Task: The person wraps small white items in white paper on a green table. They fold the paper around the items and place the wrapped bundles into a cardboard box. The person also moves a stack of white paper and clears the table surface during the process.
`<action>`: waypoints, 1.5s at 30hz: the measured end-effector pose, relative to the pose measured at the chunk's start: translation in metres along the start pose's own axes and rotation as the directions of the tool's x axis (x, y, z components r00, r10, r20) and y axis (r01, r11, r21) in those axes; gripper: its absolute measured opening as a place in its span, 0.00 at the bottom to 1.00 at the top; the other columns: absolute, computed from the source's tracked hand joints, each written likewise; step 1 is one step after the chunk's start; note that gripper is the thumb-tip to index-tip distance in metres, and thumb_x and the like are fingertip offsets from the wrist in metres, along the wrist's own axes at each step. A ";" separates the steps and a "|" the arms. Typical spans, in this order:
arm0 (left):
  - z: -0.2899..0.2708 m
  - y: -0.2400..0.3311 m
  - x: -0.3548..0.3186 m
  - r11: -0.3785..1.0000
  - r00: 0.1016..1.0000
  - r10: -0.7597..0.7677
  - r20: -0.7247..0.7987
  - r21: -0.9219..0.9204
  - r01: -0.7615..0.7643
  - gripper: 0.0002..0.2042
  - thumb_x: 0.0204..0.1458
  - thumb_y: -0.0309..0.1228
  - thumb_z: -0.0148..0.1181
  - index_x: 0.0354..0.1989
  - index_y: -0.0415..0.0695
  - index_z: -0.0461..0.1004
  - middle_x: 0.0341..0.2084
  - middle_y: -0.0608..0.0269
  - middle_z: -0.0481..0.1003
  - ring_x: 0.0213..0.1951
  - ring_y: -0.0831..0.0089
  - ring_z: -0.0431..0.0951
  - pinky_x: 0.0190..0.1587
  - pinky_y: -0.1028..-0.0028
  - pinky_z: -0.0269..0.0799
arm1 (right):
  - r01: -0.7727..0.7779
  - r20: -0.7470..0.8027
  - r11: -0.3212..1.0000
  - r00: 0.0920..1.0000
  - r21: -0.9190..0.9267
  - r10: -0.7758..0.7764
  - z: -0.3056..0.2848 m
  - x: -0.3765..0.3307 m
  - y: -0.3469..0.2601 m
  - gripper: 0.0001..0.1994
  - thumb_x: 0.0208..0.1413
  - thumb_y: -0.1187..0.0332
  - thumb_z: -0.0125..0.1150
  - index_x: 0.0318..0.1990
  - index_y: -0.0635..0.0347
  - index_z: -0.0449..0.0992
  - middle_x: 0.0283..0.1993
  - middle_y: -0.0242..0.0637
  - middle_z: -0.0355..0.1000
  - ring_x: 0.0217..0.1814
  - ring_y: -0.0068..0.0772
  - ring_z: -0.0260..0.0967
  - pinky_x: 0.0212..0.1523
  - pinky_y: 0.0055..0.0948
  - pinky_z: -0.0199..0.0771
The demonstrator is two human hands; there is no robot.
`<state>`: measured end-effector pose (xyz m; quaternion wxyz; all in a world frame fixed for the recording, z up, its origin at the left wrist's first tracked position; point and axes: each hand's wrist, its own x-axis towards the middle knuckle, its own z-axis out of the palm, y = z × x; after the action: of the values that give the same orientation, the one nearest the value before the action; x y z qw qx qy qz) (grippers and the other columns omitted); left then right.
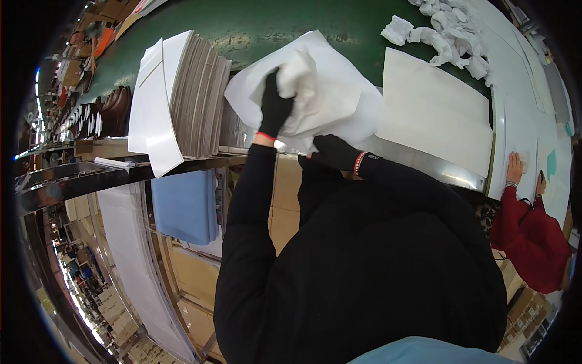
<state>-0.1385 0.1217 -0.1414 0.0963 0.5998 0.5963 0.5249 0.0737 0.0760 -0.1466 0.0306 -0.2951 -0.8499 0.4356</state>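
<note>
My left hand (277,104), in a black glove, is closed round a bunched, crumpled thin white paper (303,91). The motion smears part of it. Below lies a larger smooth white sheet (357,112), tilted on the bench. My right hand (335,153), also gloved in black, is at the near edge of the paper with its fingers curled in. What it grips, if anything, is hidden. To the left of my hands stands a thick stack of boards (203,97) with white sheets (159,103) leaning on its left side.
A flat white sheet (433,112) lies to the right on the green bench (267,27). Crumpled white paper wads (451,36) are heaped at the far right. A co-worker in a red sleeve (512,215) works at a white table. Blue folded material (185,206) sits below the bench.
</note>
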 end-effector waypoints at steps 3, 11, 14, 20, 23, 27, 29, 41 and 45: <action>0.022 -0.002 -0.027 0.965 0.938 -0.039 0.344 0.258 -0.055 0.30 0.45 0.34 0.60 0.61 0.51 0.62 0.52 0.53 0.69 0.54 0.54 0.71 0.53 0.62 0.68 | 0.195 -0.071 0.962 0.980 0.190 -0.185 -0.011 -0.025 0.005 0.23 0.49 0.55 0.62 0.49 0.61 0.73 0.43 0.46 0.72 0.48 0.49 0.68 0.51 0.41 0.66; 0.005 0.017 -0.025 0.877 0.831 0.011 0.556 0.394 -0.275 0.35 0.41 0.44 0.67 0.61 0.50 0.63 0.51 0.49 0.70 0.55 0.56 0.70 0.55 0.63 0.66 | 0.219 -0.228 0.973 0.946 -0.069 -0.229 -0.060 -0.059 0.073 0.17 0.36 0.72 0.70 0.38 0.58 0.73 0.41 0.38 0.66 0.48 0.44 0.61 0.51 0.38 0.65; -0.007 0.042 0.010 0.985 0.828 -0.171 0.534 0.113 0.130 0.26 0.47 0.34 0.63 0.56 0.43 0.67 0.47 0.48 0.73 0.48 0.60 0.75 0.49 0.69 0.71 | 0.205 -0.277 0.976 0.936 -0.070 -0.216 -0.052 -0.049 0.083 0.17 0.36 0.72 0.70 0.37 0.56 0.73 0.39 0.40 0.64 0.46 0.46 0.61 0.47 0.39 0.64; -0.026 0.066 -0.003 0.359 0.687 -0.190 0.702 -0.602 0.714 0.20 0.58 0.30 0.53 0.58 0.36 0.64 0.50 0.57 0.71 0.50 0.72 0.73 0.54 0.72 0.69 | 0.168 -0.344 0.985 0.928 0.035 -0.145 -0.030 -0.030 0.062 0.11 0.38 0.67 0.69 0.28 0.58 0.73 0.33 0.40 0.68 0.39 0.44 0.66 0.40 0.39 0.66; -0.010 0.019 -0.029 0.725 0.609 -0.272 0.745 -0.257 0.639 0.36 0.47 0.36 0.67 0.61 0.37 0.54 0.46 0.58 0.71 0.48 0.70 0.71 0.54 0.72 0.66 | 0.145 -0.234 0.987 0.959 -0.071 -0.158 -0.023 -0.028 0.057 0.11 0.37 0.66 0.70 0.28 0.58 0.74 0.32 0.38 0.68 0.38 0.42 0.67 0.39 0.39 0.67; -0.036 -0.035 -0.021 0.949 0.811 -0.315 0.493 0.141 0.283 0.37 0.41 0.32 0.68 0.52 0.41 0.44 0.36 0.48 0.73 0.36 0.55 0.79 0.39 0.64 0.73 | 0.259 -0.278 0.966 0.927 -0.015 -0.253 -0.032 -0.040 0.059 0.11 0.34 0.69 0.69 0.27 0.55 0.74 0.30 0.35 0.66 0.37 0.41 0.67 0.39 0.36 0.68; -0.034 0.003 -0.001 0.929 0.818 -0.343 0.462 0.296 0.222 0.34 0.42 0.35 0.65 0.52 0.45 0.48 0.35 0.45 0.75 0.33 0.46 0.78 0.36 0.57 0.73 | 0.233 -0.264 0.972 0.936 -0.036 -0.234 -0.035 -0.042 0.064 0.07 0.38 0.69 0.66 0.27 0.55 0.74 0.29 0.35 0.65 0.37 0.40 0.67 0.38 0.36 0.67; 0.008 0.045 -0.066 0.833 0.833 0.082 0.547 0.421 -0.359 0.15 0.45 0.31 0.57 0.44 0.49 0.73 0.35 0.61 0.68 0.39 0.62 0.70 0.40 0.61 0.67 | 0.311 -0.322 0.794 0.790 -0.522 -0.522 -0.053 -0.041 0.011 0.11 0.43 0.68 0.67 0.34 0.57 0.74 0.44 0.44 0.69 0.52 0.47 0.66 0.50 0.38 0.69; -0.006 0.081 -0.079 0.927 0.875 0.192 0.445 0.212 -0.311 0.34 0.40 0.38 0.67 0.60 0.48 0.64 0.46 0.52 0.70 0.46 0.57 0.71 0.46 0.62 0.68 | 0.272 -0.435 0.859 0.772 -0.433 -0.464 -0.063 -0.034 0.021 0.12 0.45 0.69 0.65 0.38 0.60 0.74 0.52 0.49 0.68 0.59 0.51 0.63 0.55 0.39 0.67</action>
<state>-0.0727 0.0323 -0.1192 0.0668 0.7782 0.5454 0.3042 0.1313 0.1128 -0.1161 0.2953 -0.2281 -0.9126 0.1673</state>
